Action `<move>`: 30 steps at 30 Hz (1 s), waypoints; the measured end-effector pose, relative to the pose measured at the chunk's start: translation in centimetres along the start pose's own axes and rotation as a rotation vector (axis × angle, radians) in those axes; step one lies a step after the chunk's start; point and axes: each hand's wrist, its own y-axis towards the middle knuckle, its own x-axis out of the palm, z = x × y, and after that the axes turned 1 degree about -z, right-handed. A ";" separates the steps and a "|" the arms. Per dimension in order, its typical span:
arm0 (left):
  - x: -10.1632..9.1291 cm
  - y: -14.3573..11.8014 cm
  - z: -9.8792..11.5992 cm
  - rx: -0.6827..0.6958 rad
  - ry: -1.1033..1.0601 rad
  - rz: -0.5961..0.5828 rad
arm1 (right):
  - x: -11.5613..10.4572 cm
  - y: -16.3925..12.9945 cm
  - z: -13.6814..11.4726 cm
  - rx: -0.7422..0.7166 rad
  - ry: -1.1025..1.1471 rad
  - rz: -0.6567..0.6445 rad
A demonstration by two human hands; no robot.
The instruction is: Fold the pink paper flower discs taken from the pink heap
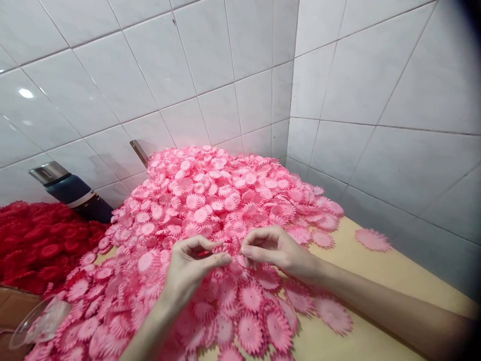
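A big heap of pink fringed flower discs (201,214) covers most of the table, several of them with a small hole in the middle. Over the heap's near part, my left hand (184,265) is closed, thumb and forefinger close together at the tips. Facing it a short way to the right, my right hand (276,250) pinches with thumb and fingers. Whatever lies in either pinch is too small to make out against the pink behind. Looser pink discs (250,331) lie below my hands.
Red fringed discs (41,245) are piled at the left. A dark blue flask (75,188) leans by the tiled wall (210,60). A clear plastic lid (45,321) and a cardboard box (15,311) sit at the lower left. Yellow tabletop (379,278) shows at the right.
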 end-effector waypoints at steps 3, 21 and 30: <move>0.1 0.1 0.0 -0.009 0.028 0.005 | 0.0 0.0 0.0 -0.004 -0.010 0.000; 0.9 0.0 0.1 -0.059 0.213 -0.171 | 1.0 -0.3 0.2 -0.121 -0.348 0.079; 0.6 -0.3 -1.0 0.125 0.259 -0.116 | 1.2 -0.3 -0.4 -0.097 -0.296 0.079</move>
